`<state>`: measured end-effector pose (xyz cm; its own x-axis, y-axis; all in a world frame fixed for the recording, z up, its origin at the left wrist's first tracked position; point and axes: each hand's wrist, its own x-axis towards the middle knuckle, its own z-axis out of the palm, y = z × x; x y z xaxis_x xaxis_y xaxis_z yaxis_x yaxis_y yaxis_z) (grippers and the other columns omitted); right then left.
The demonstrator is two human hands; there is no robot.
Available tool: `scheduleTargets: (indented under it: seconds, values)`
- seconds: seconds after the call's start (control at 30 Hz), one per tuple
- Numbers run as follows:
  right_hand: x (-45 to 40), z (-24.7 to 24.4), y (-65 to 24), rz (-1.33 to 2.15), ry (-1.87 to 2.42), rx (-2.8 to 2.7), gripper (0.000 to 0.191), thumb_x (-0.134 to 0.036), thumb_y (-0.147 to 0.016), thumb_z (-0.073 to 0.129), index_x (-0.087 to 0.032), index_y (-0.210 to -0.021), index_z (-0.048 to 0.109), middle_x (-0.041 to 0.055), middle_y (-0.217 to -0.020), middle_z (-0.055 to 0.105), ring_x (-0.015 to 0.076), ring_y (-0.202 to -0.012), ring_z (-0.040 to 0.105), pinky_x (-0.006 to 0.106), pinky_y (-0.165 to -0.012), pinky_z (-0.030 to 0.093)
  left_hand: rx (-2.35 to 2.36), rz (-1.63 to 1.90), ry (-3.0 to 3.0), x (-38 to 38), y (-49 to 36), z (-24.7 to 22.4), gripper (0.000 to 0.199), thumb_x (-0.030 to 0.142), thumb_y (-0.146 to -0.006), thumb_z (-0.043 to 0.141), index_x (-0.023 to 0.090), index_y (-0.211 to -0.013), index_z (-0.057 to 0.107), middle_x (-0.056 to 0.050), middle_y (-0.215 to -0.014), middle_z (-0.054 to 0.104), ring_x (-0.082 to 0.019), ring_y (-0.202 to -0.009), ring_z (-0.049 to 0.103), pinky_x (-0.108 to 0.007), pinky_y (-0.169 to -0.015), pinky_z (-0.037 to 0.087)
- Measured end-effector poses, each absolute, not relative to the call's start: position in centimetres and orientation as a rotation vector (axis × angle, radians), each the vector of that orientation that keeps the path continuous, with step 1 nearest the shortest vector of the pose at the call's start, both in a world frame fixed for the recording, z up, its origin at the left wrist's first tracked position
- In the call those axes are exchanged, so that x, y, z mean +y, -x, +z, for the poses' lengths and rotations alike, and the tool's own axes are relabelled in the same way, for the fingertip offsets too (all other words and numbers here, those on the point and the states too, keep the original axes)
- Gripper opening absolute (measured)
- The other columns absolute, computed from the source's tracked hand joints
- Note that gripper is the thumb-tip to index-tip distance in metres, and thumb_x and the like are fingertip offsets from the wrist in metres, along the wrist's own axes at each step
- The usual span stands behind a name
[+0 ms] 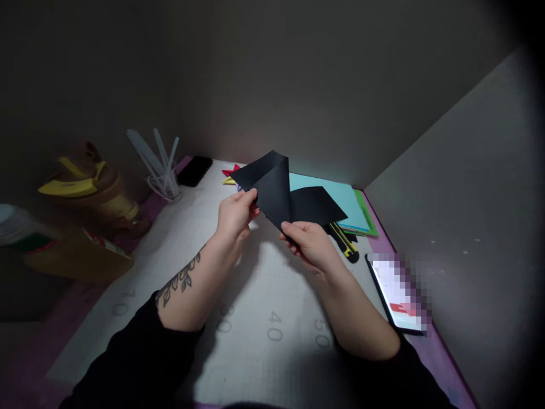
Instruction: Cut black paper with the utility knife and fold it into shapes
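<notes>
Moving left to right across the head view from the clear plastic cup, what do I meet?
Clear plastic cup of translucent sticks, black rectangular phone, left hand, right hand (both hold folded black paper), yellow-and-black cutter, black-edged device with lit screen.

- One black paper (275, 193)
- Two hands on the paper: left hand (236, 215), right hand (307, 241)
- One cutter (346, 244), right of the paper
- Two phones: dark phone (196, 171) left of the paper, lit phone (394, 292) right
- One cup (170, 191), left of the paper
- At least three sticks (160, 149), left of the paper
</notes>
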<state>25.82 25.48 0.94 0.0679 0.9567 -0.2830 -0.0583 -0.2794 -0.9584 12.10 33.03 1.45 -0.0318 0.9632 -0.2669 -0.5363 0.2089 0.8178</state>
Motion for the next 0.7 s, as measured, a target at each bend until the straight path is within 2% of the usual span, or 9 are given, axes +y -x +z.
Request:
scheduleTargets:
  seconds: [0.43, 0.57, 0.7]
  values:
    - [25.5, 1.2, -26.3, 1.236, 1.457, -1.014, 0.038, -0.051, -0.063, 0.072, -0.015, -0.055, 0.063, -0.0022, -0.046, 0.05, 0.0069, -0.042, 0.037, 0.022, -0.042, 0.023, 0.908, 1.135, -0.653, 30.7, -13.8, 1.5, 0.021, 0.025, -0.061, 0.078, 0.011, -0.066, 0.064, 0.0, -0.059, 0.061, -0.007, -0.051, 0.052, -0.019, -0.051, 0.042]
    - [25.4, 1.3, -26.3, 1.257, 1.448, -1.012, 0.038, -0.051, -0.064, 0.071, -0.015, -0.056, 0.063, -0.0022, -0.047, 0.05, 0.007, -0.042, 0.038, 0.022, -0.042, 0.023, 0.908, 1.131, -0.658, 30.8, -13.7, 1.6, 0.019, 0.023, -0.063, 0.078, 0.011, -0.064, 0.063, 0.0, -0.06, 0.062, -0.006, -0.051, 0.053, -0.019, -0.052, 0.044]
    - [25.5, 1.2, -26.3, 1.257, 1.422, -1.046, 0.038, -0.051, -0.065, 0.072, -0.015, -0.058, 0.064, -0.0037, -0.045, 0.047, 0.0071, -0.043, 0.037, 0.022, -0.042, 0.022, 0.865, 1.111, -0.585, 31.0, -13.3, 2.2, 0.011, 0.016, -0.066, 0.074, 0.012, -0.071, 0.065, 0.0, -0.065, 0.065, -0.007, -0.054, 0.056, -0.017, -0.053, 0.045]
